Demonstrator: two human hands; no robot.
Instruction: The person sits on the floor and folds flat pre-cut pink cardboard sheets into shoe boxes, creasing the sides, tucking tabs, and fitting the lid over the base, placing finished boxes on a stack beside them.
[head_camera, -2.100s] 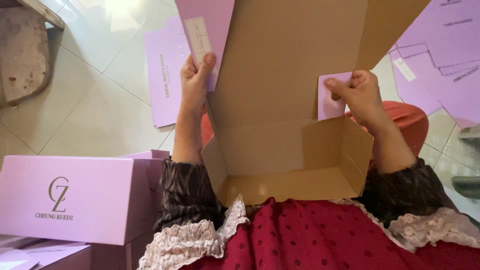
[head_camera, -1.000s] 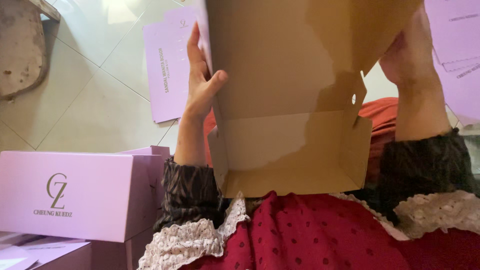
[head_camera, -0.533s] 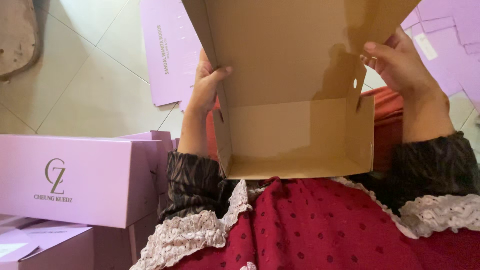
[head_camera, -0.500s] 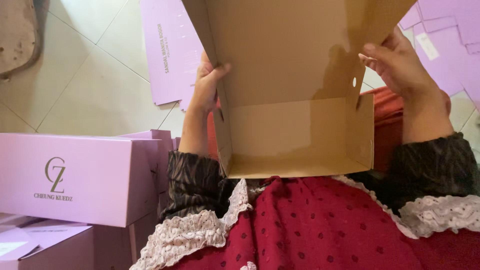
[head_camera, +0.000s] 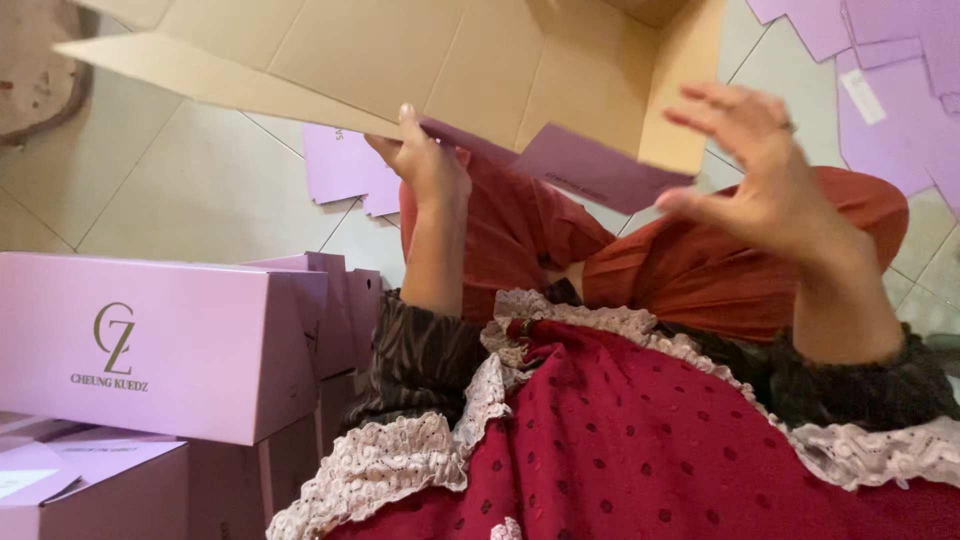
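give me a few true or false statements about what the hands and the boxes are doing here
1. The left hand grips the edge of the cardboard box. True.
2. The right hand is clenched around the box. False: its fingers are spread open and it is off the cardboard.
3. Finished pink boxes are stacked at the person's left. True.
4. The floor is covered in carpet. False: it is pale tile with visible joints.
5. Flat pink sheets lie on the floor at the upper right. True.
6. The raised box is pink inside. False: its inside is plain brown, and only its outer flap shows purple.
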